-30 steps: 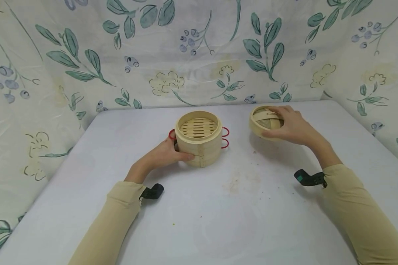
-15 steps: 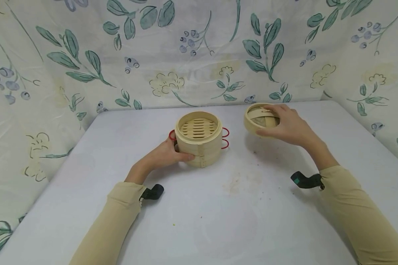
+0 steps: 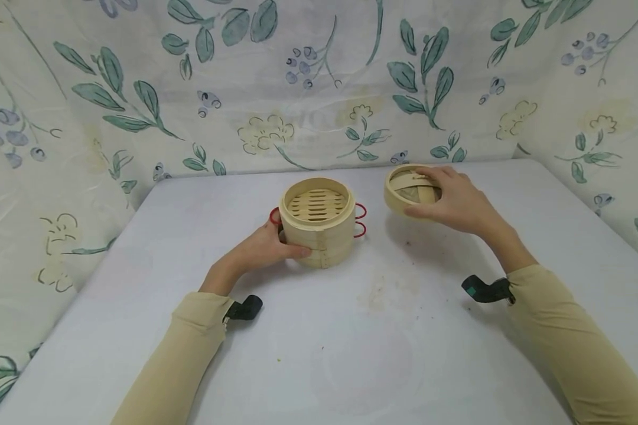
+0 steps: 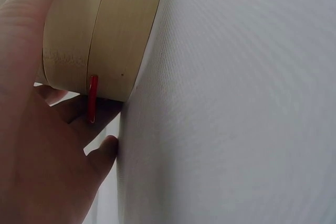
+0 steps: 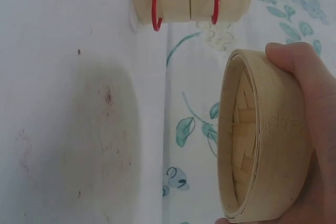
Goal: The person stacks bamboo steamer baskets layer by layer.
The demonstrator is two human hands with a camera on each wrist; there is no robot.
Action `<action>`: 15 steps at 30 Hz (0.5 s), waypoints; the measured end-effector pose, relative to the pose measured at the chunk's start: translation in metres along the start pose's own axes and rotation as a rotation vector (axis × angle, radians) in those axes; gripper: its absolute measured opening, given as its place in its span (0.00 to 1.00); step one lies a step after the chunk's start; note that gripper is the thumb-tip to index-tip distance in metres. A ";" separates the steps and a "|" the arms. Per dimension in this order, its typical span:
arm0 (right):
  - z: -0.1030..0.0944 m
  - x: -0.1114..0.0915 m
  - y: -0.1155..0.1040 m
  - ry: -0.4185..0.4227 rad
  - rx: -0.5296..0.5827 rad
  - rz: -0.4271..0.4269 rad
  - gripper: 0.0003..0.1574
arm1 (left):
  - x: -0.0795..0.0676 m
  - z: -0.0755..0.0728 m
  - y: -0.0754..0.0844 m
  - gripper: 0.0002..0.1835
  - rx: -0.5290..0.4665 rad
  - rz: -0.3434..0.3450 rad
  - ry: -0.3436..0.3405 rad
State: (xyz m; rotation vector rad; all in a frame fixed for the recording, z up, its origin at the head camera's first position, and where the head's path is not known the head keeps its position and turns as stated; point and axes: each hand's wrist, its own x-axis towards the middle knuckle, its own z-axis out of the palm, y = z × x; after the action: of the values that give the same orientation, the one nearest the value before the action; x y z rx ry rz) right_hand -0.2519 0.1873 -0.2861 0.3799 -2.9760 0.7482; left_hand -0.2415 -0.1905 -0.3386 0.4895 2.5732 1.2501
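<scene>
A bamboo steamer [image 3: 319,233] of two stacked tiers, with a slatted floor and red loop handles, stands on the white table. My left hand [image 3: 263,245] holds it from the left, thumb across the front and fingers round the back, partly hidden. In the left wrist view the steamer's side [image 4: 105,35] and one red handle show against that hand. To the right, my right hand [image 3: 457,203] grips the woven bamboo lid [image 3: 412,189] by its rim, raised off the table. The right wrist view shows the lid's hollow underside [image 5: 241,145] facing the tabletop.
The white table [image 3: 351,366] has brownish stains [image 3: 377,292] and small crumbs in front of the lid. A floral cloth [image 3: 319,88] hangs behind the table and along its sides. Black cameras [image 3: 486,289] sit at both wrists.
My right hand has carried the lid leftward, nearer the steamer. The left hand and the steamer have kept their place.
</scene>
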 end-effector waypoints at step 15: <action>-0.002 0.002 -0.012 0.039 0.011 -0.031 0.57 | 0.002 -0.001 -0.003 0.59 0.031 -0.029 0.006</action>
State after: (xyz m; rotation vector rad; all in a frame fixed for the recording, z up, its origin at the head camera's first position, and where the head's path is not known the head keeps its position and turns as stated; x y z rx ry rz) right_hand -0.2510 0.1774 -0.2787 0.4067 -2.9233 0.7609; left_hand -0.2442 -0.1918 -0.3404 0.4539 2.5986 1.2058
